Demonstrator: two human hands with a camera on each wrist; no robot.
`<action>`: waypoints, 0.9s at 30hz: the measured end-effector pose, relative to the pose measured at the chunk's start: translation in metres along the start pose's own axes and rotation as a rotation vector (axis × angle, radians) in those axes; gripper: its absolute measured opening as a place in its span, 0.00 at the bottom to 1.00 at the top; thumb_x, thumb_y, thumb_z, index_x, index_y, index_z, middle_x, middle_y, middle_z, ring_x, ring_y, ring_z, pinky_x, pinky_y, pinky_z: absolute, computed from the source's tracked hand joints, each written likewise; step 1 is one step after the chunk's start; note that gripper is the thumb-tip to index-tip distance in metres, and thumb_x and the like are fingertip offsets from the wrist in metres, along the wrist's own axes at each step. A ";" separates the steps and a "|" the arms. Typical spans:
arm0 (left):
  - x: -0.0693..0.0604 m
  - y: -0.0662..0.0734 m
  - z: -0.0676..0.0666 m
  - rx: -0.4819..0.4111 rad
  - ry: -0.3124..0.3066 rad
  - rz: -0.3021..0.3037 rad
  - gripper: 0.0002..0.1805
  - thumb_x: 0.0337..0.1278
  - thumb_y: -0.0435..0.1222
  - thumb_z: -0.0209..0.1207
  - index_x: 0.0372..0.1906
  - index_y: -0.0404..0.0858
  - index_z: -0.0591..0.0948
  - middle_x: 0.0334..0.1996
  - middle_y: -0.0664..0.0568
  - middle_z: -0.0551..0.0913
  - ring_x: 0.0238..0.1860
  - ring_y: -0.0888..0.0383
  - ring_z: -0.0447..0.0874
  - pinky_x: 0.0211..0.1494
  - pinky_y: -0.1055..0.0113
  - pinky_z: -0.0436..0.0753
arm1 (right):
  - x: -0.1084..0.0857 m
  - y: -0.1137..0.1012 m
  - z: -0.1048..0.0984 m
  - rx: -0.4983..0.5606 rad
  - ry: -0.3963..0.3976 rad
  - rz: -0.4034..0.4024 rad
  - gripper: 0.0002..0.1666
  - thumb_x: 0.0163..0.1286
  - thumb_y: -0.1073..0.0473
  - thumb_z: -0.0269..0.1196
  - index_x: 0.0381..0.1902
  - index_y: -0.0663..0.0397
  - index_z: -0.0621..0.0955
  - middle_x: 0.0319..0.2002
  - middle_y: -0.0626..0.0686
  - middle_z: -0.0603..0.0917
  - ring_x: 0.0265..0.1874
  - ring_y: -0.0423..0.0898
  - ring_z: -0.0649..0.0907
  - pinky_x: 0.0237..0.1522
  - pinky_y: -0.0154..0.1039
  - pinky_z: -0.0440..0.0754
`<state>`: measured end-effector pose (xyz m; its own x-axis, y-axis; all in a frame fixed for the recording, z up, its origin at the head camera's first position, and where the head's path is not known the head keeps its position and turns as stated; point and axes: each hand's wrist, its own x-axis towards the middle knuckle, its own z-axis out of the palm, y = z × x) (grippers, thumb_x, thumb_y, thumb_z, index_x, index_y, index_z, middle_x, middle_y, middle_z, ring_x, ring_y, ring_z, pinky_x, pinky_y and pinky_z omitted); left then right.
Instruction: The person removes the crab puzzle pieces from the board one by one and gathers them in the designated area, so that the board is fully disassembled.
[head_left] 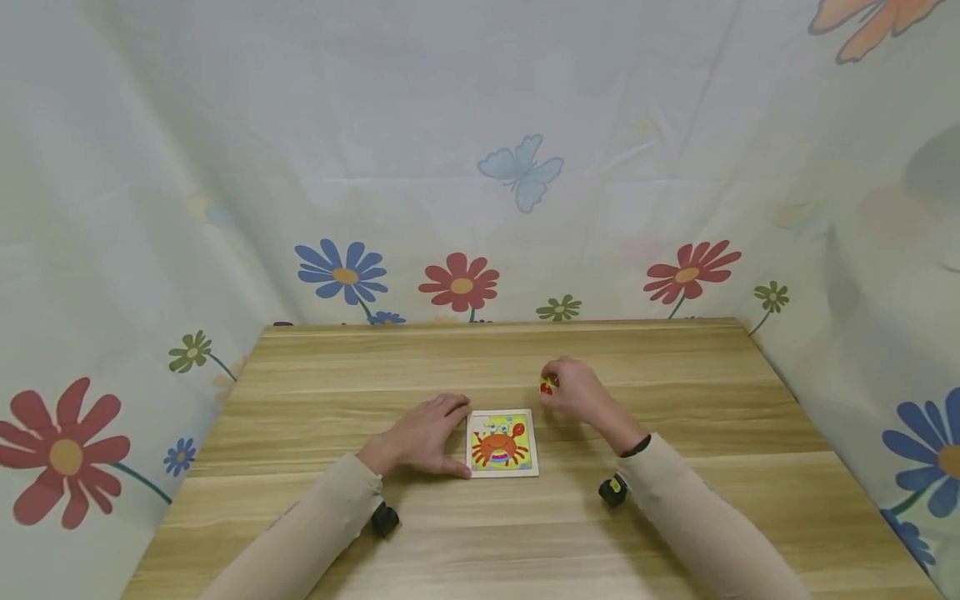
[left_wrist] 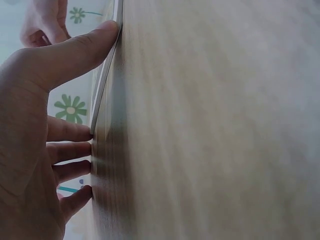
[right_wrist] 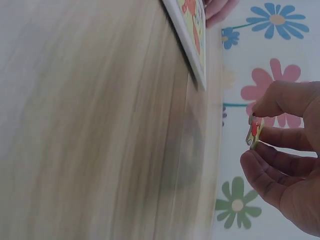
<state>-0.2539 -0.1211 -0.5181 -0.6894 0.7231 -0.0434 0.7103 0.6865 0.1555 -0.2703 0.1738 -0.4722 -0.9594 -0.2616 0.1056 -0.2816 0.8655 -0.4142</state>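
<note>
Head view, left hand (head_left: 426,437) spreading along the crab puzzle (head_left: 498,474)'s left side on the wooden table (head_left: 690,392), right hand (head_left: 577,393) pinching a small piece (head_left: 547,387) near its far right corner, left wrist view, thumb (left_wrist: 80,52) touching the puzzle's edge, right wrist view, piece hovering above the table

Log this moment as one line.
left hand: touching crab puzzle | right hand: pinching puzzle piece above table | crab puzzle: on table

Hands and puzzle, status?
Left hand touching crab puzzle along its left edge. Right hand pinching puzzle piece above table. Puzzle's upper-left corner looks bare. Path between looks unobstructed.
</note>
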 end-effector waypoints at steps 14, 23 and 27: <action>0.000 0.001 0.000 0.002 0.005 0.002 0.61 0.40 0.75 0.58 0.72 0.36 0.64 0.71 0.46 0.63 0.72 0.50 0.58 0.73 0.52 0.62 | -0.007 0.025 -0.002 -0.048 -0.060 0.076 0.20 0.55 0.58 0.71 0.44 0.63 0.84 0.37 0.56 0.82 0.37 0.49 0.78 0.42 0.46 0.80; -0.001 0.001 -0.002 -0.003 -0.004 -0.005 0.60 0.41 0.74 0.58 0.72 0.36 0.63 0.71 0.46 0.62 0.72 0.50 0.58 0.74 0.52 0.61 | -0.012 0.038 0.003 -0.060 -0.071 0.050 0.21 0.50 0.61 0.70 0.43 0.64 0.84 0.39 0.59 0.84 0.39 0.51 0.81 0.44 0.47 0.81; -0.001 0.001 -0.001 -0.002 -0.005 -0.008 0.60 0.41 0.74 0.57 0.72 0.36 0.63 0.71 0.46 0.62 0.72 0.51 0.58 0.73 0.52 0.62 | -0.013 0.042 0.004 -0.063 -0.074 0.040 0.20 0.50 0.62 0.70 0.43 0.65 0.84 0.39 0.59 0.84 0.37 0.51 0.81 0.42 0.46 0.81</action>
<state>-0.2525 -0.1210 -0.5164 -0.6941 0.7182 -0.0491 0.7047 0.6918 0.1572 -0.2698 0.2117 -0.4948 -0.9667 -0.2550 0.0215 -0.2455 0.9007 -0.3585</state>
